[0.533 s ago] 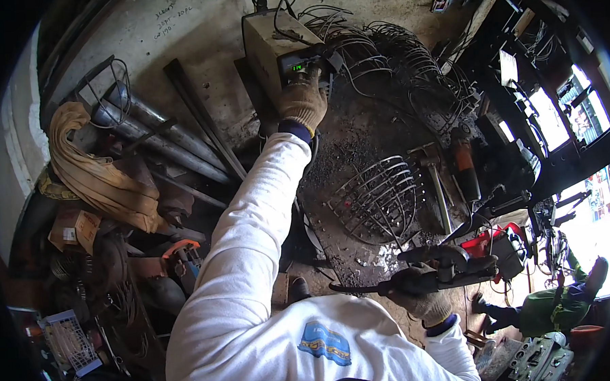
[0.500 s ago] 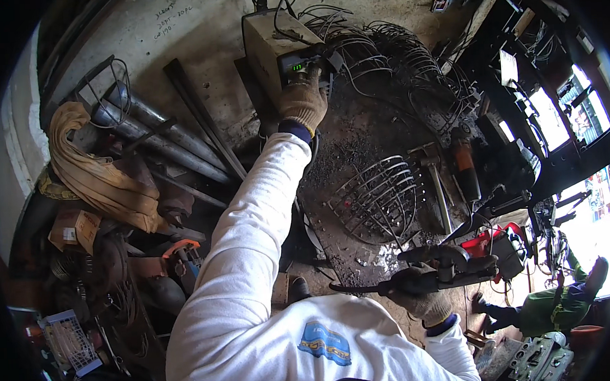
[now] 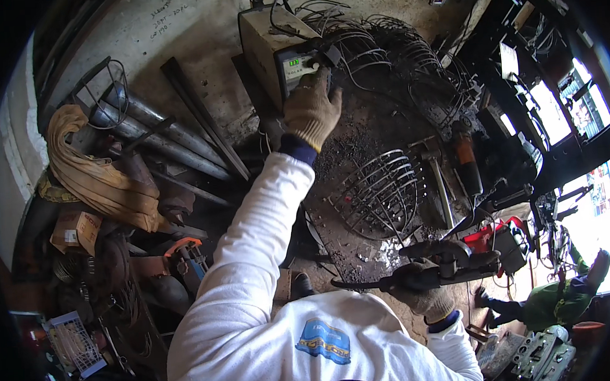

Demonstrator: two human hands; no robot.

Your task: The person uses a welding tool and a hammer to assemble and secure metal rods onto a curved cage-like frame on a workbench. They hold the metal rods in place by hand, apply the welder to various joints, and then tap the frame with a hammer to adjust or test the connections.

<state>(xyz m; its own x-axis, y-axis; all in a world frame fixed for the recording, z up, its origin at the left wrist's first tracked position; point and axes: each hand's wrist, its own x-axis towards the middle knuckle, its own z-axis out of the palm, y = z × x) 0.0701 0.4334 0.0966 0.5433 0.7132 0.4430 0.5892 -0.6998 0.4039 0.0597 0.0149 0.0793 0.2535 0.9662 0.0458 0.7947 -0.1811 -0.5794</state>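
Note:
My left hand (image 3: 312, 112), in a tan knit glove, reaches to the front panel of a boxy welding machine (image 3: 271, 39) with a lit green display. Its fingertips are just below the panel's knob (image 3: 315, 66); the thumb stands apart, and I see nothing in the hand. Lower right, my gloved right hand (image 3: 425, 297) is closed round a black tool that looks like an electrode holder (image 3: 451, 271), held level with its thin curved end toward the left. The glove hides part of its grip.
On the dirty workbench lie a cage of bent metal rods (image 3: 380, 194), a hammer (image 3: 441, 188) and an orange-black angle grinder (image 3: 466, 159). Cables (image 3: 380, 41) pile up behind. Steel pipes (image 3: 160, 135) and a tan cloth (image 3: 100, 175) are at left. A person (image 3: 558, 305) in green is at far right.
My left hand has drawn back slightly from the machine's panel, its thumb now apart, and more of the display and knob shows. The right hand keeps its hold on the electrode holder.

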